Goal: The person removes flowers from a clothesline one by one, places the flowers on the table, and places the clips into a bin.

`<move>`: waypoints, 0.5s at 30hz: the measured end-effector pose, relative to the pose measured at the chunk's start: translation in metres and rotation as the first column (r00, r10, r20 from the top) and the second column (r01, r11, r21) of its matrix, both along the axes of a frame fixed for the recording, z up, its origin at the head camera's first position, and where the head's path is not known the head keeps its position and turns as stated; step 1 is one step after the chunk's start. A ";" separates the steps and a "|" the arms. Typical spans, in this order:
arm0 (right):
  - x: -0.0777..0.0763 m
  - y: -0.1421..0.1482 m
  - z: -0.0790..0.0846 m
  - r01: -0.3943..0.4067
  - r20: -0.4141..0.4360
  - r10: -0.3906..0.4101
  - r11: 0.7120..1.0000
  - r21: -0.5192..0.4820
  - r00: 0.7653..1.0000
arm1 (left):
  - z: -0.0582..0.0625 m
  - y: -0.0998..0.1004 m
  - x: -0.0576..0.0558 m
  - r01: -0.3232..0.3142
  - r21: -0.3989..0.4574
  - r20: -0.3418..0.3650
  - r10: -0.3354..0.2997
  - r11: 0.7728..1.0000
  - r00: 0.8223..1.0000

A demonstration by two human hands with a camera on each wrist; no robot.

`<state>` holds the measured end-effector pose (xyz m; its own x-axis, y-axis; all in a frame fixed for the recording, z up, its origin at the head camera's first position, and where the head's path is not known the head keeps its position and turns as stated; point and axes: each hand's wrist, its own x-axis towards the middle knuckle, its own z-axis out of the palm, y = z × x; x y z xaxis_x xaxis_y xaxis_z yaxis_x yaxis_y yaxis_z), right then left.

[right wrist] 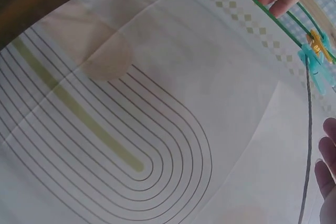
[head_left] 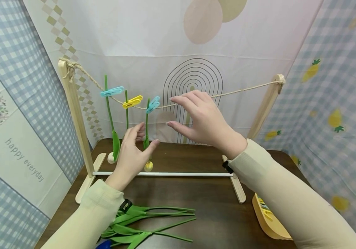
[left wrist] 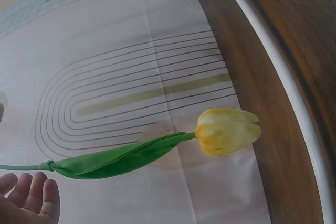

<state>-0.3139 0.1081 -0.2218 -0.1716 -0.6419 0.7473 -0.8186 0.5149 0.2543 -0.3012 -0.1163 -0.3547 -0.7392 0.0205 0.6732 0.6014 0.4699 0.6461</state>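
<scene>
An artificial yellow tulip hangs head down from a rope, its stem held by a blue clothespin. My left hand is beside this stem with relaxed fingers and holds nothing; in the left wrist view its fingertips are just under the stem. Close to the rope, right of that clothespin, my right hand has thumb and fingers spread apart, with nothing between them. Further left, a yellow clothespin and another blue clothespin hold two more stems; one ends in a white tulip.
Wooden posts on flat feet carry the rope, joined low down by a white rod. Several green-stemmed flowers lie on the dark table at front left. A yellow container with clothespins stands at right, partly behind my right sleeve.
</scene>
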 end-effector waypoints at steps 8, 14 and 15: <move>-0.008 -0.021 0.005 0.113 -0.019 -0.112 0.991 0.068 0.994 | 0.003 0.002 -0.002 0.021 0.024 -0.020 -0.021 0.999 1.000; -0.008 -0.034 0.005 0.171 -0.027 -0.169 0.979 0.109 0.985 | 0.006 0.004 -0.003 0.022 0.024 -0.015 -0.021 0.999 1.000; -0.008 -0.036 0.005 0.178 -0.027 -0.176 0.978 0.112 0.984 | 0.006 0.004 -0.003 0.020 0.025 -0.010 -0.019 0.999 1.000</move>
<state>-0.3220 0.0721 -0.2170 -0.2785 -0.6836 0.6746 -0.7124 0.6181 0.3323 -0.3046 -0.1123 -0.3483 -0.7322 0.0178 0.6808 0.6167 0.4416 0.6517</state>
